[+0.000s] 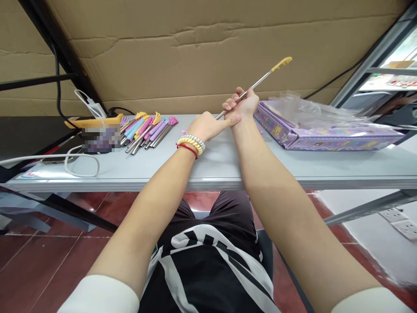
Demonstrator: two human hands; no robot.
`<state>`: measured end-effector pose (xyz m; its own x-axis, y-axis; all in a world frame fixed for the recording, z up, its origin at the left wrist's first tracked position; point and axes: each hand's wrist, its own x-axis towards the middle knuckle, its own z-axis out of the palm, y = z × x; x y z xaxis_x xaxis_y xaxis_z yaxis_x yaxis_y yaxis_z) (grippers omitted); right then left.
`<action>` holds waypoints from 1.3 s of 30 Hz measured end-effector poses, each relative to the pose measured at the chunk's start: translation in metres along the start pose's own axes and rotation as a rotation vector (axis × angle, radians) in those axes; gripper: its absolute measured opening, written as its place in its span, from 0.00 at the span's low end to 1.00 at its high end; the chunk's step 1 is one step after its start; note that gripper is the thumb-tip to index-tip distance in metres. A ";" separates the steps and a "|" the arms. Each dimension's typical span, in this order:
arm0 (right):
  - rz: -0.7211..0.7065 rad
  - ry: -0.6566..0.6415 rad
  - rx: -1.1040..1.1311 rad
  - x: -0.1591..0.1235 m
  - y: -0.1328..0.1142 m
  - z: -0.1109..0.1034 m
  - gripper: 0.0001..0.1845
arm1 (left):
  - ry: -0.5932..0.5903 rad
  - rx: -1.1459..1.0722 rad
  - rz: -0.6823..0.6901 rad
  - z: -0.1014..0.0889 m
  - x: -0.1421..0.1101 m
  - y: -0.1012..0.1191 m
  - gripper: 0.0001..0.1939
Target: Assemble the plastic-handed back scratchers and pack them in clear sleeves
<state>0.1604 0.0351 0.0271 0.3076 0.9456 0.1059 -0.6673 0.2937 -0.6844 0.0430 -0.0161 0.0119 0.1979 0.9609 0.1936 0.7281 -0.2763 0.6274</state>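
A back scratcher (260, 81) with a thin metal rod and a yellow hand-shaped head slants up to the right, its head pointing away from me. My right hand (244, 105), palm turned up, has its fingers curled round the middle of the rod. Lower on the same tool, my left hand (208, 126) is closed over the near end and hides the handle. The left thumb reaches across to the right wrist. Left of my hands lies a pile of shorter back scratchers (146, 130) with yellow, pink, blue and purple parts and metal rods.
A purple printed box (339, 138) stands at the right of the grey table (163, 167), with clear plastic bags (312, 111) on top. A white cable (83, 174) loops at the left beside a yellow object (112, 121). Cardboard (156, 56) forms the back wall.
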 end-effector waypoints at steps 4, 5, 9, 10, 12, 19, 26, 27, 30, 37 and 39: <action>0.076 -0.144 -0.071 -0.017 -0.001 0.007 0.24 | 0.018 -0.009 0.059 -0.005 -0.005 0.002 0.29; 0.098 -0.162 -0.079 -0.020 -0.001 0.008 0.24 | 0.014 -0.019 0.078 -0.006 -0.006 0.003 0.28; 0.091 -0.140 -0.077 -0.024 -0.001 0.010 0.25 | 0.019 -0.051 0.141 -0.008 -0.009 0.004 0.27; 0.065 -0.119 -0.067 -0.022 -0.002 0.010 0.25 | 0.026 -0.051 0.144 -0.008 -0.009 0.004 0.28; 0.003 -0.078 -0.044 -0.018 -0.004 0.009 0.23 | 0.029 -0.041 0.126 -0.008 -0.009 0.003 0.29; -0.075 -0.068 -0.024 -0.010 -0.017 0.019 0.21 | 0.027 -0.031 0.092 -0.011 -0.005 0.004 0.31; -0.227 0.005 0.029 -0.010 -0.074 0.011 0.20 | -0.033 -0.014 0.071 -0.022 0.006 -0.013 0.29; -0.248 0.039 0.066 -0.011 -0.083 0.005 0.20 | 0.046 -0.026 0.063 -0.024 0.010 -0.016 0.28; -0.192 0.047 0.051 -0.015 -0.093 -0.011 0.21 | 0.312 -0.175 0.047 -0.026 0.022 -0.023 0.23; -0.071 -0.113 -0.197 -0.014 -0.043 -0.027 0.28 | 0.339 -0.287 0.096 -0.046 0.039 -0.035 0.10; -0.073 -0.121 -0.242 -0.013 -0.035 -0.028 0.29 | 0.349 -0.243 0.145 -0.064 0.040 -0.041 0.11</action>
<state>0.1986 0.0084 0.0292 0.2563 0.9372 0.2365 -0.4604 0.3335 -0.8226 -0.0210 0.0325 0.0420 0.0229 0.8603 0.5093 0.5257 -0.4437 0.7258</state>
